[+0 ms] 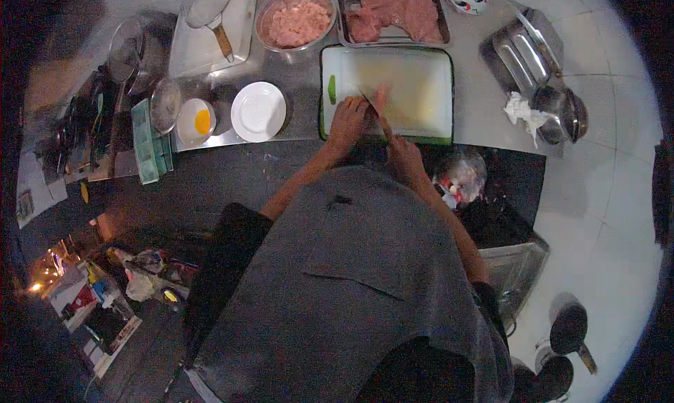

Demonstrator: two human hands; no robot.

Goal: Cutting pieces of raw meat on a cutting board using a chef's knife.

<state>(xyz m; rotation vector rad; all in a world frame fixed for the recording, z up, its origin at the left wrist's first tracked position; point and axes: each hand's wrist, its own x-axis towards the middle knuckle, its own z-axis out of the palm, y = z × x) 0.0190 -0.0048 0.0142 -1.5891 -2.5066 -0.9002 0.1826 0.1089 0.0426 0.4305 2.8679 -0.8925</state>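
Note:
A white cutting board (421,68) with a green-and-black rim lies at the counter's front edge before me. My right hand (405,158) grips a knife (386,128) by its handle, the blade angled up and left over the board. To the left of the blade, my left hand (347,119) rests on the board with curled fingers; whatever lies under them is hidden. A strip of raw meat (382,96) sits just right of the blade.
Behind the board stand a tray of raw meat slabs (403,13) and a bowl of minced meat (297,24). Leftward are a white plate (258,112), a bowl with egg yolk (196,121) and a strainer (208,5). Metal trays (526,50) and a pot (561,116) stand at right.

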